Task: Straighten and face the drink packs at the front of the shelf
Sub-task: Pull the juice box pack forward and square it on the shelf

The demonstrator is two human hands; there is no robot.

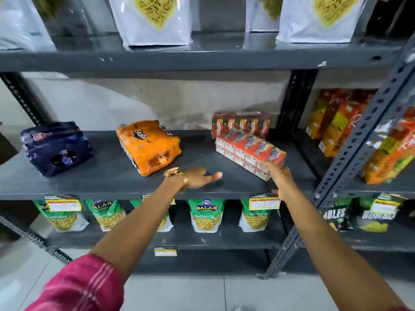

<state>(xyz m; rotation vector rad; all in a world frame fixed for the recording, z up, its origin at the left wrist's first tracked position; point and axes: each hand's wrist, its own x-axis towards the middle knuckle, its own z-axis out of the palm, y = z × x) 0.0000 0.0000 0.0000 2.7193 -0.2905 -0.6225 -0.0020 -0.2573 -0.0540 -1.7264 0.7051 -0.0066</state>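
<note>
Three drink packs lie on the dark middle shelf (107, 176). A dark blue pack (56, 148) sits at the left and an orange Fanta pack (149, 145) in the middle, both turned askew. At the right a red carton multipack (248, 149) lies diagonally, with another red carton pack (241, 123) standing upright behind it. My right hand (280, 176) touches the near right corner of the diagonal red pack; whether it grips is blurred. My left hand (197, 177), with a gold watch, hovers open over the shelf between the orange and red packs, holding nothing.
A slotted grey upright (359, 140) stands right of the red packs, with orange juice cartons (336, 122) beyond it. Green snack bags (205, 215) fill the shelf below, white snack bags (152, 19) the shelf above. Price tags (265, 203) hang on the shelf edge.
</note>
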